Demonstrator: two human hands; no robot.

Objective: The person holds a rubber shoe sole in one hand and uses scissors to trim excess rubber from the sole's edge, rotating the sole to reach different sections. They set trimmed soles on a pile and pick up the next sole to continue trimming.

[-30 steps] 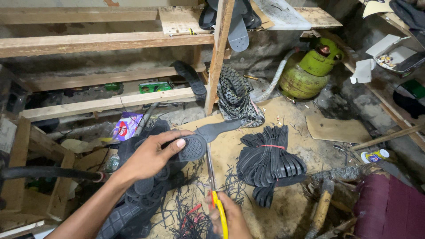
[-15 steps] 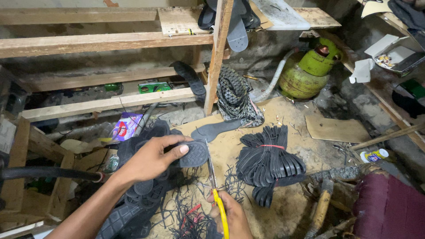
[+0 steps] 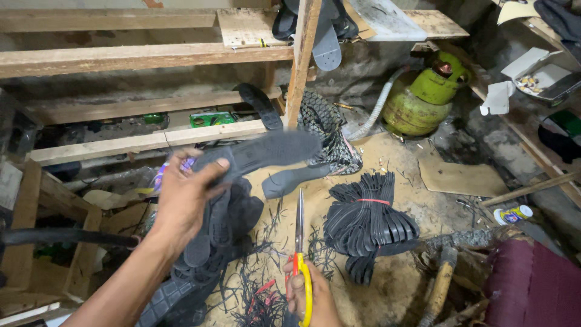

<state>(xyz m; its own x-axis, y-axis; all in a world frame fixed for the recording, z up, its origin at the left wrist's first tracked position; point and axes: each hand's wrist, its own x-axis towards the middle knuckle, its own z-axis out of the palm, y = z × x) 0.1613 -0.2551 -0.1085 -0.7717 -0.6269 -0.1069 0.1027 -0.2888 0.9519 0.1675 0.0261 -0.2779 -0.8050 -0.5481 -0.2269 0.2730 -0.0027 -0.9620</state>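
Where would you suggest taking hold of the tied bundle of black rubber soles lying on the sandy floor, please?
Grip the bundle of black rubber soles at its waist, where the red band cinches it. The pieces fan out wide below the band, so loose ends would probably slip. Coming from above looks best, since it lies flat and that side is uncovered.

Dark rubber sole (image 3: 266,151) held level; yellow-handled scissors (image 3: 300,242) upright, blades closed.
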